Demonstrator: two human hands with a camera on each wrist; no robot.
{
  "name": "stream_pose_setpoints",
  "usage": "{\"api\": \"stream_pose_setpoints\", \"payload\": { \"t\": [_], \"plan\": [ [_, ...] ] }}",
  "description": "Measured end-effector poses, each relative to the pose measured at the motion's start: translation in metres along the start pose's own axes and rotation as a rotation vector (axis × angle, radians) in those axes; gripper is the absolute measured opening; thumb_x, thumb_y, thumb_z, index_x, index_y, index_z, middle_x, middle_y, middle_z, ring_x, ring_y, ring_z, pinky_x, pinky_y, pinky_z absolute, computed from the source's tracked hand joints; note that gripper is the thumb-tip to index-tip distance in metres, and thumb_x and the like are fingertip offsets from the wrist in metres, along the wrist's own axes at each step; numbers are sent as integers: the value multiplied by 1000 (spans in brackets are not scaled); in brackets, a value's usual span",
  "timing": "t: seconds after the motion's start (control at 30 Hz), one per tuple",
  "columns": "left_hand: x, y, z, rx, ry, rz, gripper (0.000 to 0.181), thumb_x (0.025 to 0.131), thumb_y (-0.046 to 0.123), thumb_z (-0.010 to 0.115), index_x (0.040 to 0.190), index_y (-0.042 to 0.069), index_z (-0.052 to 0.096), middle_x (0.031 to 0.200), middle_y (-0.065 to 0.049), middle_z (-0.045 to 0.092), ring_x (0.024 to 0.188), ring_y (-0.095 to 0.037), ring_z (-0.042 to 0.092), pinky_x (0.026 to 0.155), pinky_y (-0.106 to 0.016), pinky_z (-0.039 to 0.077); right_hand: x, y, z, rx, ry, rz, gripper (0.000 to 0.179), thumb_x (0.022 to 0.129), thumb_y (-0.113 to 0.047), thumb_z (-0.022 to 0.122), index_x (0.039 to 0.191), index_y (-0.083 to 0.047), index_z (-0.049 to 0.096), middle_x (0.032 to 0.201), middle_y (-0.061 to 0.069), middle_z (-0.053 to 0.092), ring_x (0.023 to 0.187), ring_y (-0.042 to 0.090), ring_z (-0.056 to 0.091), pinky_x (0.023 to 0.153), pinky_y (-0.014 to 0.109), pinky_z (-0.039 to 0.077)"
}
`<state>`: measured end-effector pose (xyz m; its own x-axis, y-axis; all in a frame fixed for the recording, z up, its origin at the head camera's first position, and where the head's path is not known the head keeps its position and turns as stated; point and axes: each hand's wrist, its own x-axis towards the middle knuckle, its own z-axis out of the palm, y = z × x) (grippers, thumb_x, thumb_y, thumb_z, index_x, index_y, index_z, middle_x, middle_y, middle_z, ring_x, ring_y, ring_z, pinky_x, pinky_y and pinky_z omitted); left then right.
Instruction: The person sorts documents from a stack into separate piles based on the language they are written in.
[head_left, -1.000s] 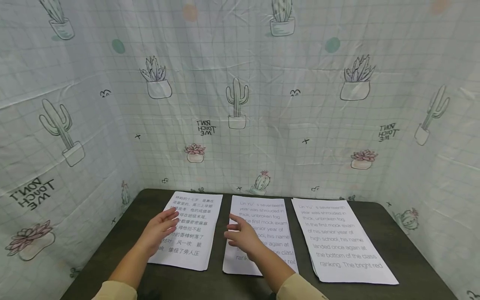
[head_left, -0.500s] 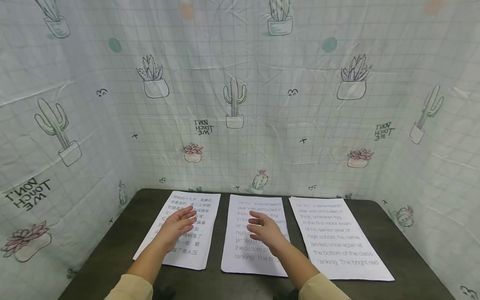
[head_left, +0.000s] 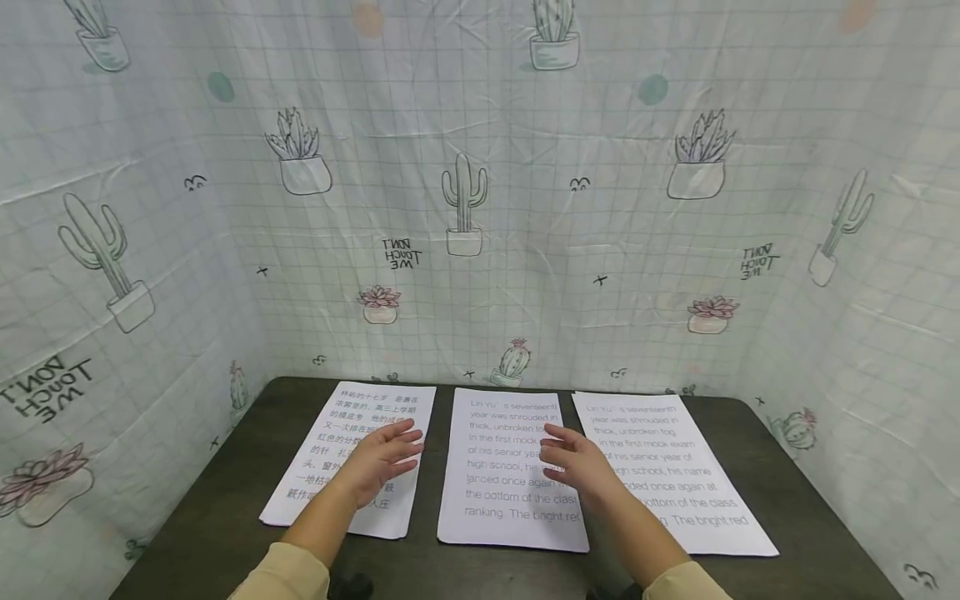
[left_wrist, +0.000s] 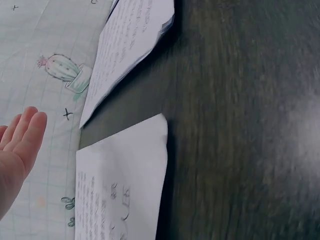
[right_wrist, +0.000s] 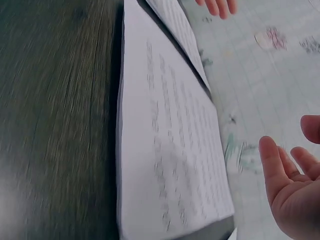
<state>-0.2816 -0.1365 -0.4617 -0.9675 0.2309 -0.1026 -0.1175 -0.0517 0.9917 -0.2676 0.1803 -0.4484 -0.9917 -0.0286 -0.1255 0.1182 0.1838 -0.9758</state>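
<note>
Neither hand grips anything, the fingers relaxed: the left hand (head_left: 378, 462) hovers above the Chinese-printed stack (head_left: 318, 467), the right hand (head_left: 581, 465) near the facing edges of the middle English stack (head_left: 502, 479) and the right-hand English stack (head_left: 682, 471). All three lie side by side on a dark table (head_left: 480, 575), before cactus-print cloth (head_left: 555, 292).

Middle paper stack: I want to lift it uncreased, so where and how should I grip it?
Probably pinch the middle paper stack at its near edge, coming from the person's side: it lies flat, and that edge faces bare table.
</note>
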Motion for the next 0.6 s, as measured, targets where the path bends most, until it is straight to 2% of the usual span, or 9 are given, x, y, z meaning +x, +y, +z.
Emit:
{"api": "stream_pose_setpoints", "payload": {
  "t": [0.2,0.43,0.6],
  "plan": [
    [2,-6,8,-33,-40,-28,58,97,8,51,148,-8,29,150,-32,36,123,-25,59,101,-38,51,-7,12,-23,37,-22,6,54,98,-10,52,146,8,34,144,34,41,129,46,50,99,46,52],
    [5,-14,14,-42,-36,-65,58,96,6,51,148,-10,29,149,-32,37,130,-34,53,101,-39,51,-11,25,-39,-8,13,42,53,100,-15,50,146,7,34,143,35,41,130,46,49,99,45,52],
    [6,-21,17,-37,-15,-86,56,97,7,51,146,-11,31,147,-34,39,126,-33,56,98,-40,53,-14,36,-46,0,36,69,53,100,-14,50,146,9,34,142,37,41,128,46,50,97,44,53]
  ]
}}
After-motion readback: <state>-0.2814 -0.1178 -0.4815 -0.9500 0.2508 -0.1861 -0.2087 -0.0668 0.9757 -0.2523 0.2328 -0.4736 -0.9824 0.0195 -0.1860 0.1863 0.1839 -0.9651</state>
